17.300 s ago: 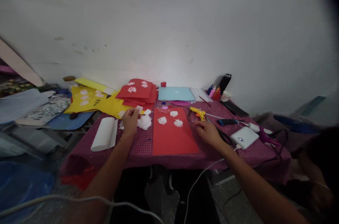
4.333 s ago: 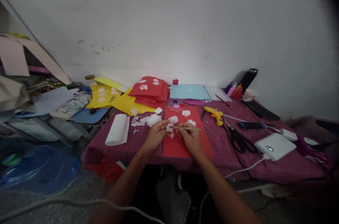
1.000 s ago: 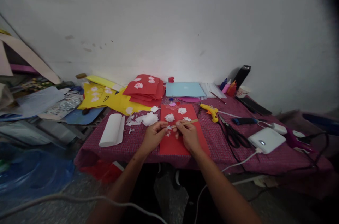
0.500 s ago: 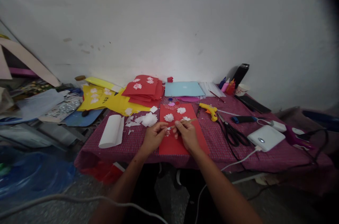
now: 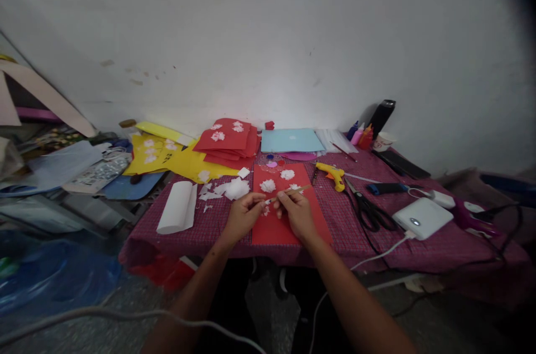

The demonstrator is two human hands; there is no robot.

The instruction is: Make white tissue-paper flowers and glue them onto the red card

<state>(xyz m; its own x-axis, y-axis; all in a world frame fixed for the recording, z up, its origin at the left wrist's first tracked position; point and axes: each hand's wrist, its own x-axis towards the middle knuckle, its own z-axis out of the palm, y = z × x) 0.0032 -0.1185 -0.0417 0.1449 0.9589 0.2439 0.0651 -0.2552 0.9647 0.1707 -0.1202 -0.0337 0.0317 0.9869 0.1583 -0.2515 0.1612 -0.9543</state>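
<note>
Over the flat red paper sheet, bearing three ruffled white paper flowers and one sparser, seemingly unfinished white cluster, the left hand pinches a tiny white paper scrap, the right hand a slim tan stick

Got a flat red paper sheet on the checked maroon tablecloth, curled white paper roll off to its left, yellow plastic glue gun just right of it, flat pale-blue rectangular slab behind.
</note>
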